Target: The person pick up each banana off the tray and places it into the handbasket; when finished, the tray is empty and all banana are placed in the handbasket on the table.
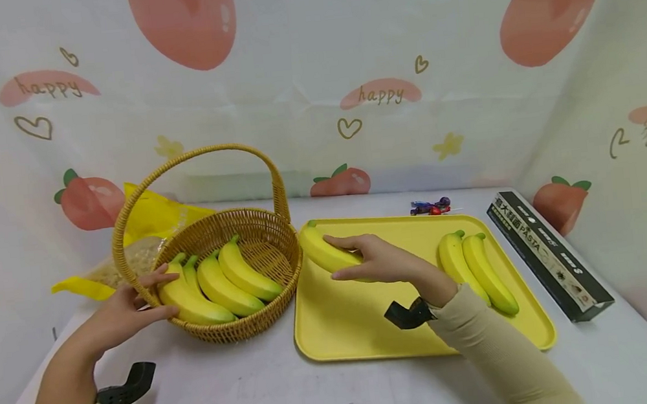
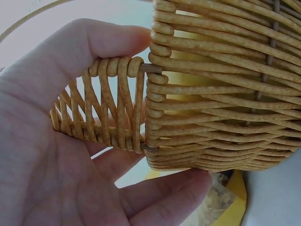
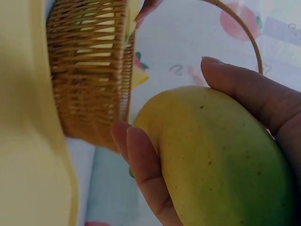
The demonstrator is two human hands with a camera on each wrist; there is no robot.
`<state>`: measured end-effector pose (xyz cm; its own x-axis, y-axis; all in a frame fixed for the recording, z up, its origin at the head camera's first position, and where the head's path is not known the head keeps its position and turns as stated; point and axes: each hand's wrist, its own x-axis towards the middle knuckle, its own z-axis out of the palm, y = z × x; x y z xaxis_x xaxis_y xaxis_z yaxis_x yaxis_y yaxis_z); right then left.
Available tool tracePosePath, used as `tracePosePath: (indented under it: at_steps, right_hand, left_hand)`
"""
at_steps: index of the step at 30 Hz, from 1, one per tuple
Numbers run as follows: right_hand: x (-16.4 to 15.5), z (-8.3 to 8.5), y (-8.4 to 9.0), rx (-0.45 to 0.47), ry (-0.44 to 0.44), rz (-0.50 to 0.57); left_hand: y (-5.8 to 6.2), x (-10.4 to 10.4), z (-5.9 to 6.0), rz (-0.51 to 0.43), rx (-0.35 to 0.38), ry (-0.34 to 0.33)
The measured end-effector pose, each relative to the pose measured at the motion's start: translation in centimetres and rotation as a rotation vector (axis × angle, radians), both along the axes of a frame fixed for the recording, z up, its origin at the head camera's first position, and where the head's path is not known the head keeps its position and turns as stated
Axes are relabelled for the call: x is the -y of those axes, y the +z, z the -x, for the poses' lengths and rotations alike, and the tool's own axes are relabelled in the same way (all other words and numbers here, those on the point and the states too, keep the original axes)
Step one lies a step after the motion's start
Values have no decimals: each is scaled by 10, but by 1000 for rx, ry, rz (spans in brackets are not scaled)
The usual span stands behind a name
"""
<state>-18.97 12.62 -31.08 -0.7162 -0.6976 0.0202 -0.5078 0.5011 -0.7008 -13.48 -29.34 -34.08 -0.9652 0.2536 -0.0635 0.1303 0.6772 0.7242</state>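
My left hand grips the wicker basket at its left side, where the handle joins the rim. In the left wrist view the thumb and fingers wrap round the woven handle base. Several bananas lie side by side inside the basket. My right hand holds a single banana over the left part of the yellow tray, close to the basket's right rim. The right wrist view shows fingers and thumb around that banana. Two more bananas rest at the tray's right side.
A black pasta box lies right of the tray. Small wrapped items sit behind the tray. Behind the basket, at its left, is a yellow bag with a clear part. A printed cloth hangs behind the white table.
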Motion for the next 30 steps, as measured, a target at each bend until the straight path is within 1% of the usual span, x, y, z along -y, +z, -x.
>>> tracePosePath:
  at_steps: [3, 8, 13, 20, 26, 30]
  right_hand:
    - [14, 2, 8, -29, 38, -40]
    - [39, 10, 15, -84, 99, -107]
    - [71, 20, 19, -45, 143, -150]
    - [118, 33, 21, 36, 153, -214]
    - [145, 41, 19, 50, 166, -247]
    - [158, 43, 16, 54, 170, -266]
  left_hand:
    - [0, 0, 0, 2, -10, -1]
    - [0, 0, 0, -10, -24, -11]
    - [0, 1, 0, -25, -24, -15]
    - [0, 2, 0, -18, -30, -10]
    - [1, 0, 0, -22, -30, -15]
    - [1, 1, 1, -16, -34, -13]
